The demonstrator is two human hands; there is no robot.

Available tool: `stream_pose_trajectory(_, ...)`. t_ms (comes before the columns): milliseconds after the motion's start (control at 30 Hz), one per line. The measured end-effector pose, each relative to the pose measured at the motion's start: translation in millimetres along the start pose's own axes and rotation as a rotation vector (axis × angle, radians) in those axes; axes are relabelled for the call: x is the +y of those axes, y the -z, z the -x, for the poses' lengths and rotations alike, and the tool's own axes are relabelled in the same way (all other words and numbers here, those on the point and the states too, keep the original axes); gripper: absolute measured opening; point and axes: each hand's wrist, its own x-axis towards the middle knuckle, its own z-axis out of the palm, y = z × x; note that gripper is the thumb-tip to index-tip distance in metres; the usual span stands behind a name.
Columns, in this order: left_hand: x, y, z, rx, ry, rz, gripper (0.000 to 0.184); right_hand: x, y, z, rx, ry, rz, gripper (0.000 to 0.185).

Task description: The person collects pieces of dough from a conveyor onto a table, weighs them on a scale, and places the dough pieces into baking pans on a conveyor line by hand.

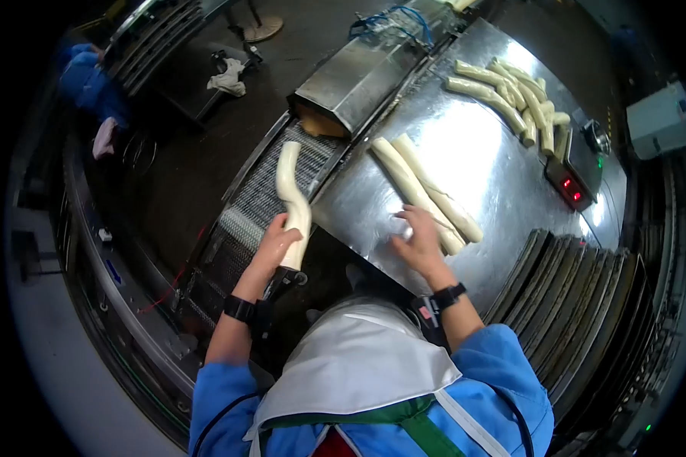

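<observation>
Blue sleeves [499,358], white apron [358,362], black wristbands [240,308]

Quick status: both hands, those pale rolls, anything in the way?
Left hand gripping bent pale roll, partly over mesh belt. Right hand open by two rolls on metal table, contact unclear. Nothing visibly blocking either hand.

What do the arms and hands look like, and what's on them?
The left hand and right hand wear no gloves. Blue sleeves leave the forearms bare. Each wrist has a black band; by the right one is a pinkish patch. Thin black cables cross the sleeves.
</observation>
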Motion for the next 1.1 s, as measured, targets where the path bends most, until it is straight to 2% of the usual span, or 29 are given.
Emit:
stream_pose_trajectory(67, 25.6, -16.3, 3.6, -0.292, -0.124, 0.016, 0.054, -20.6, -27.0, -9.9, 0.081, 0.034, -0.171, 0.047)
stream_pose_trajectory(133, 64.7, -29.2, 17.7, -0.402, -0.095, 0.100, 0.054, -49.6, -25.1, -27.1, 0.150, 0.020, -0.243, 0.050)
stream_pose_trajectory(167, 76.9, -30.4, 17.7, -0.571, -0.024, 0.233, 0.054, -42.7, -24.9, -27.0, 0.156, 0.009, -0.239, 0.050)
stream_pose_trajectory(200, 85.2, -31.1, 16.9, -0.734, 0.051, 0.368, 0.055, -35.1, -25.7, -26.0, 0.121, -0.005, -0.241, 0.048)
stream_pose_trajectory(233, 90.4, -29.6, 14.6, -0.801, 0.098, 0.488, 0.056, -29.3, -25.6, -24.4, 0.090, -0.017, -0.245, 0.047)
stream_pose_trajectory(267, 85.0, -28.3, 5.9, -0.852, 0.089, 0.631, 0.053, -23.0, -18.4, -18.0, -0.006, -0.144, -0.251, 0.047)
stream_pose_trajectory(333, 77.1, -33.0, -6.3, -0.632, 0.198, 0.862, 0.055, -17.0, 7.2, -7.4, -0.097, -0.409, -0.091, 0.044)
stream_pose_trajectory(367, 76.0, -37.0, -13.9, -0.692, 0.144, 0.988, 0.056, 1.6, 10.8, 5.8, -0.036, -0.375, -0.039, 0.042)
stream_pose_trajectory(400, 70.2, -37.8, -18.1, -0.593, 0.173, 1.064, 0.053, 18.7, 12.6, 18.4, 0.025, -0.340, 0.015, 0.039)
stream_pose_trajectory(467, 60.5, -36.0, -25.3, -0.443, 0.147, 1.052, 0.046, 20.0, 26.0, 32.6, 0.026, -0.365, 0.135, 0.036)
stream_pose_trajectory(533, 50.1, -31.1, -28.0, -0.428, 0.155, 0.980, 0.045, 23.2, 33.5, 45.9, 0.012, -0.390, 0.248, 0.032)
stream_pose_trajectory(600, 42.0, -24.2, -29.8, -0.416, 0.157, 0.906, 0.046, 28.0, 38.4, 52.6, 0.238, -0.362, 0.272, 0.029)
stream_pose_trajectory(667, 32.2, -17.2, -29.3, -0.300, 0.206, 0.759, 0.041, 29.3, 50.4, 53.0, 0.263, -0.368, 0.261, 0.029)
stream_pose_trajectory(733, 16.5, -6.3, -31.0, -0.272, 0.228, 0.753, 0.038, 33.0, 59.4, 48.9, 0.365, -0.288, 0.241, 0.032)
stream_pose_trajectory(800, 3.1, 6.1, -30.4, -0.195, 0.245, 0.748, 0.038, 46.4, 67.8, 45.4, 0.340, -0.325, 0.204, 0.039)
stream_pose_trajectory(867, -6.5, 17.1, -27.1, -0.163, 0.256, 0.759, 0.038, 60.2, 74.5, 34.0, 0.280, -0.331, 0.377, 0.052)
stream_pose_trajectory(900, -11.0, 23.1, -24.8, -0.124, 0.260, 0.771, 0.038, 67.8, 76.4, 26.1, 0.186, -0.394, 0.375, 0.080)
stream_pose_trajectory(933, -15.0, 29.0, -23.3, -0.081, 0.259, 0.784, 0.038, 70.4, 73.9, 18.2, 0.179, -0.388, 0.371, 0.080)
stream_pose_trajectory(1000, -20.6, 38.4, -21.2, -0.030, 0.258, 0.799, 0.038, 65.0, 67.6, -6.0, -0.165, -0.519, 0.514, 0.106)
stream_pose_trajectory(1033, -22.4, 42.2, -20.0, 0.002, 0.246, 0.777, 0.038, 51.2, 66.3, -27.3, -0.335, -0.615, 0.486, 0.123)
stream_pose_trajectory(1100, -22.9, 48.6, -19.8, 0.057, 0.217, 0.770, 0.038, 46.7, 50.4, -42.0, -0.350, -0.573, 0.465, 0.125)
